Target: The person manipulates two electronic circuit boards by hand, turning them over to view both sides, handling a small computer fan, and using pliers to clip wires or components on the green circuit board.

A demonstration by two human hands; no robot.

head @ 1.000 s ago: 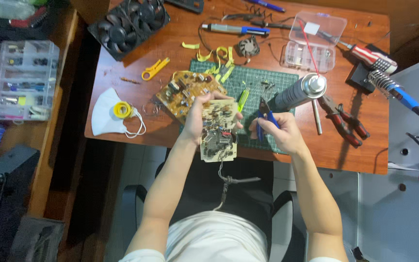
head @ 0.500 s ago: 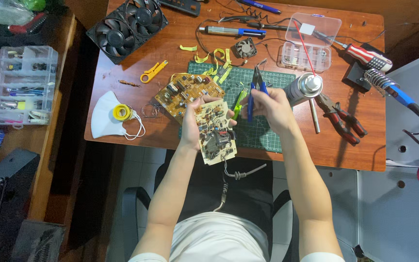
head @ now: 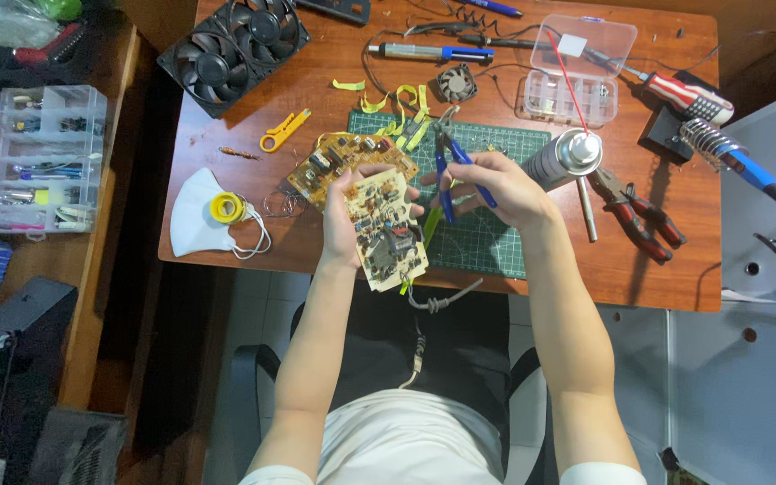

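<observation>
My left hand (head: 341,216) holds a beige circuit board (head: 386,229) upright over the near edge of the green cutting mat (head: 487,238); a grey cable hangs from the board's lower end. My right hand (head: 496,184) grips blue-handled cutters (head: 449,162) with the jaws pointing away from me, just right of the board. A second, yellowish circuit board (head: 339,162) lies on the wooden table (head: 316,90) behind my left hand.
Around the mat lie a spray can (head: 563,157), red-handled pliers (head: 635,211), a clear parts box (head: 577,67), a soldering iron in a coil stand (head: 720,148), a small fan (head: 455,83), a black double fan (head: 231,45), a white mask (head: 199,216) with a solder spool, and a yellow stripper (head: 282,132).
My right hand has lifted the blue cutters from the near right of the mat up toward the board and turned them upright. The board stayed in my left hand.
</observation>
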